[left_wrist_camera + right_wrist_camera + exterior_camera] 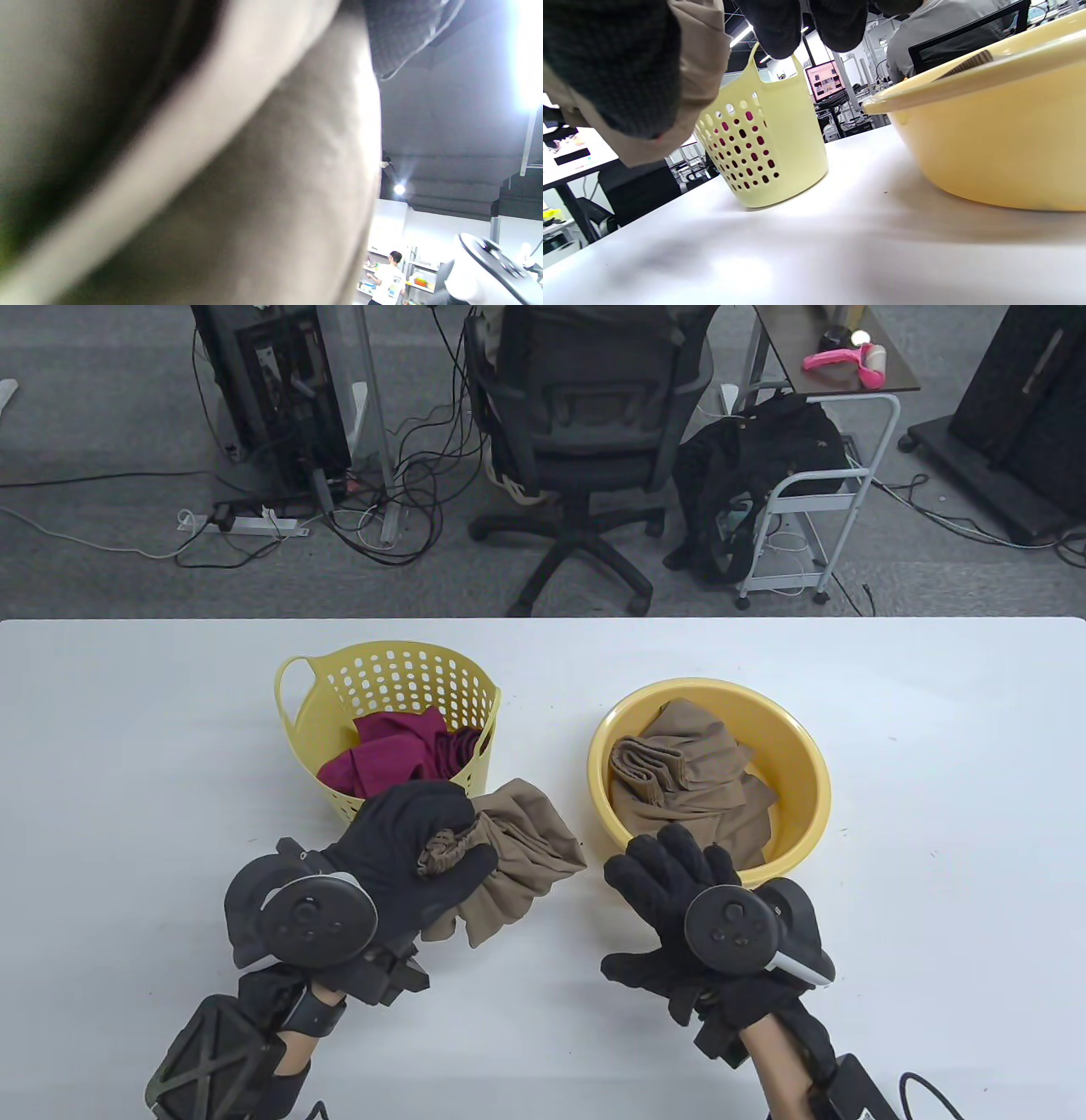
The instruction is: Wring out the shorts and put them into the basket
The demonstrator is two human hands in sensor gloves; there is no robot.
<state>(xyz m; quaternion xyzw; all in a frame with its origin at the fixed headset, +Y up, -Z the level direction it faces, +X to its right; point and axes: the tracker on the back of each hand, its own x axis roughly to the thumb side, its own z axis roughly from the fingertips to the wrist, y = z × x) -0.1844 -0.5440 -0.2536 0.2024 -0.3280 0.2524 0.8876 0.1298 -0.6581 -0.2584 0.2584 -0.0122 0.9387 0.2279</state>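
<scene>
White table (pixel 933 814) filled the lower frame. Left of centre stood the yellow basket (pixel 314 721) with maroon cloth (pixel 382 755) inside; right of centre, the yellow basin (pixel 806 780) held more tan shorts (pixel 687 780). Just below the basket, the left hand (pixel 407 848) clenched a bunched pair of tan shorts (pixel 517 865). The right hand (pixel 670 891) hung empty by the basin's near rim, fingers loosely spread.

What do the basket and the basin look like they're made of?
Basket: pale yellow plastic by the look, thin moulded wall punched with holes, built-in handle, matte. Basin: likely plastic too, deeper yellow, smooth solid wall with a slight sheen.
</scene>
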